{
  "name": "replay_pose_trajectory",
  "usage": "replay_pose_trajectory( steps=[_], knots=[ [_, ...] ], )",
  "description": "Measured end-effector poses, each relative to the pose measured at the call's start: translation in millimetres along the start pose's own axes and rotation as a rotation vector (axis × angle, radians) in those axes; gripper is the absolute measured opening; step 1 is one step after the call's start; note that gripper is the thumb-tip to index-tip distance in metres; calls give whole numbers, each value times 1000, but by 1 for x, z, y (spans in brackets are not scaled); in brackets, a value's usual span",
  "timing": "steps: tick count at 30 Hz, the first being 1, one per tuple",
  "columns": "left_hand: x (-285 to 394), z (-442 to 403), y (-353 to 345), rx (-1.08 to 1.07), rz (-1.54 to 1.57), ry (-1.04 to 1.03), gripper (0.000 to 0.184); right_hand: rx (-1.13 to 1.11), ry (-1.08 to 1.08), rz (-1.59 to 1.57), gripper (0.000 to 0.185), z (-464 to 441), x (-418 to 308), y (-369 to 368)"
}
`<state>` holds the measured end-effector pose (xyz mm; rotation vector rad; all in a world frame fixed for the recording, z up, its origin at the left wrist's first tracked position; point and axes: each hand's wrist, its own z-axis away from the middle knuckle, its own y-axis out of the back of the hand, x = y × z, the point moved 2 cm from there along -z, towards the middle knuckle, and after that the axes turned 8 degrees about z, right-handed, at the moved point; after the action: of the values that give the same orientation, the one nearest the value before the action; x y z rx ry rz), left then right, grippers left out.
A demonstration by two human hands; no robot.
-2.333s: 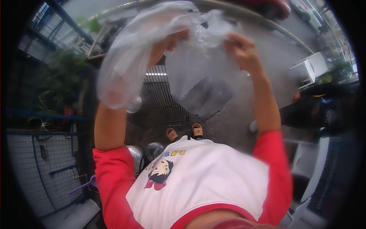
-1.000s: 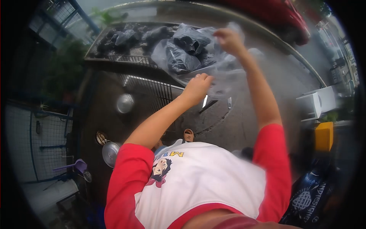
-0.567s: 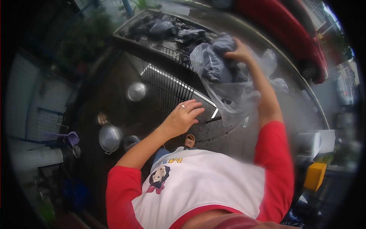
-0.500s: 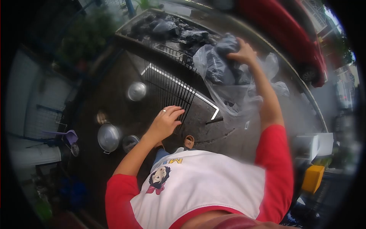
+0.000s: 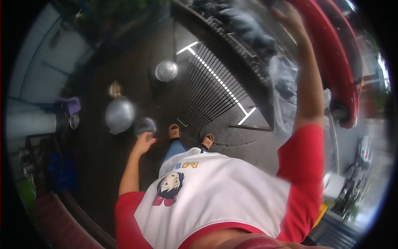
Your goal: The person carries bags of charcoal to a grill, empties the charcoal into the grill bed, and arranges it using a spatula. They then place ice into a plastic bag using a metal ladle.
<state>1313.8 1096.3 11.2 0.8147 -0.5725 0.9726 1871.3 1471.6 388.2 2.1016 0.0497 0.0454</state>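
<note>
My right hand is raised at the top right, over the far end of a long dark metal trough filled with blackish, blurred lumps and plastic. Motion smears its fingers, and I cannot make out whether a dark, shiny patch beside them is in the hand. Below it hangs a clear plastic bag with dark contents. My left hand is low at the left with its thumb apart and nothing visible in it, close to a small round metal pot. A barred grill rack stands against the trough's near side.
Metal pots or lids sit on the dark wet floor left of my sandalled feet. A purple dustpan-like thing is farther left. Beyond the trough a red car is parked.
My left hand has left the grill rack and moved down and left. My right hand has come off the dark bundle in the clear bag and gone up. The view has shifted.
</note>
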Motion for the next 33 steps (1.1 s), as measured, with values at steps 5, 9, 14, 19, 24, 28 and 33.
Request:
replay_pose_trajectory(
  steps=[5, 9, 14, 19, 24, 28, 33],
  knots=[
    [-164, 62, 75, 442, -48, 418, 41, -244, 150, -584, 36, 96, -97, 30],
    [-248, 122, 65, 658, 2, 565, 37, -817, 212, -813, 37, 216, -181, 16],
    [-216, 174, -3, 741, 461, 513, 33, -1251, 338, -397, 39, 357, -210, -107],
    [-210, 237, -83, 684, 535, 433, 42, -1204, 671, -243, 41, 436, -268, -187],
    [-307, 327, -147, 924, 607, 540, 40, -1357, 916, -222, 44, 479, -353, -201],
    [-346, 417, -159, 979, 935, 705, 31, -1280, 1014, -212, 42, 496, -427, -208],
    [-427, 492, -160, 1100, 795, 517, 31, -1344, 956, -83, 39, 520, -554, -229]
  ],
)
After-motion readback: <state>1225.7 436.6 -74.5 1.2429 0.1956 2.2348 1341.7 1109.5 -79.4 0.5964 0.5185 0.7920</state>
